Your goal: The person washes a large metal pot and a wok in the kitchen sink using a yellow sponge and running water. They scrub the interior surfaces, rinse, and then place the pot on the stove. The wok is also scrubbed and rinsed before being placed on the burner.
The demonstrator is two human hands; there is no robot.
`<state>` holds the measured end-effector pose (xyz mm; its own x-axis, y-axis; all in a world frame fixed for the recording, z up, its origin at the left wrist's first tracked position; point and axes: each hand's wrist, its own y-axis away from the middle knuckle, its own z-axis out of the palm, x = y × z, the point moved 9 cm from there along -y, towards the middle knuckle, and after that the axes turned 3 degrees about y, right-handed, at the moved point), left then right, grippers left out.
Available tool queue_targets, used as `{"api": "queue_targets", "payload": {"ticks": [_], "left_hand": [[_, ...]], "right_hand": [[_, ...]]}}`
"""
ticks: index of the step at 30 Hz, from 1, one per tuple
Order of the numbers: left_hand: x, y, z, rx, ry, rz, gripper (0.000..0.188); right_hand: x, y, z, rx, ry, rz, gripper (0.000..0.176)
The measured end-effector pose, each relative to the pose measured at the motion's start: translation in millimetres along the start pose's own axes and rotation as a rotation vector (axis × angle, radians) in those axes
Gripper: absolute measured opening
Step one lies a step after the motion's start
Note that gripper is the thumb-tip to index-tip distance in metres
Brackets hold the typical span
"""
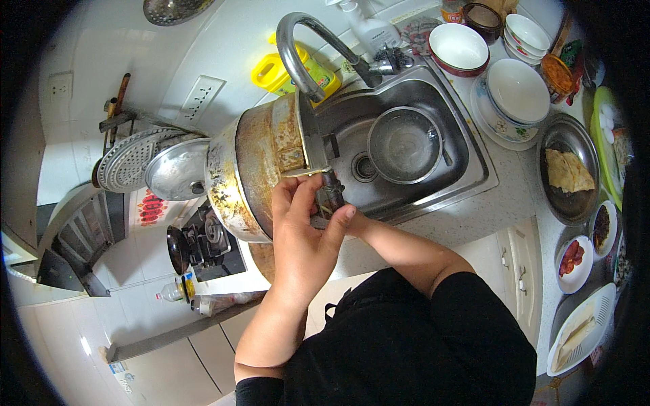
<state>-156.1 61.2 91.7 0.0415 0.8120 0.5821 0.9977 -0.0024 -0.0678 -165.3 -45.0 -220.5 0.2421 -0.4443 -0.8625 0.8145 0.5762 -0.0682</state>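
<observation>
A large, scorched metal pot (259, 167) is tilted on its side at the left edge of the sink, its mouth facing the basin. My left hand (304, 218) is at the near side of the rim, fingers curled at the metal bracket of the dark side handle (332, 189), thumb beside it. My right hand (354, 223) comes in from the right; only its wrist end shows, with the fingers hidden behind my left hand and the handle. The curved faucet (299, 61) arches over the pot's rim. In the steel sink (345, 132), a round metal bowl (405, 147) sits beside the drain.
A yellow jug (277, 71) and white pump bottle (373, 30) stand behind the sink. Stacked bowls (518, 91) and a dark pan with flatbread (569, 215) line the right counter. Metal lids (175, 167) lean left, near the gas stove (213, 243).
</observation>
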Motion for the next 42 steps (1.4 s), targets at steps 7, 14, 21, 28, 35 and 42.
{"api": "queue_targets", "payload": {"ticks": [7,14,21,28,35,42], "left_hand": [[12,3,-1,0.018,-0.098,0.059,0.051],[6,8,1,-0.017,-0.04,-0.015,0.05],[8,10,5,-0.027,-0.029,-0.005,0.049],[-4,15,-4,0.015,-0.066,0.039,0.049],[-42,14,-27,0.076,0.34,-0.117,0.038],[-114,70,-107,0.468,0.845,-0.237,0.03]], "right_hand": [[-19,4,6,-0.018,-0.114,-0.002,0.032],[-43,22,8,-0.07,-0.208,0.036,0.037],[-55,24,4,-0.044,-0.335,0.051,0.041],[-73,31,14,-0.054,-0.453,0.074,0.035],[1,32,-17,0.077,0.519,0.26,0.018],[-105,47,-28,0.063,0.76,0.241,0.016]]}}
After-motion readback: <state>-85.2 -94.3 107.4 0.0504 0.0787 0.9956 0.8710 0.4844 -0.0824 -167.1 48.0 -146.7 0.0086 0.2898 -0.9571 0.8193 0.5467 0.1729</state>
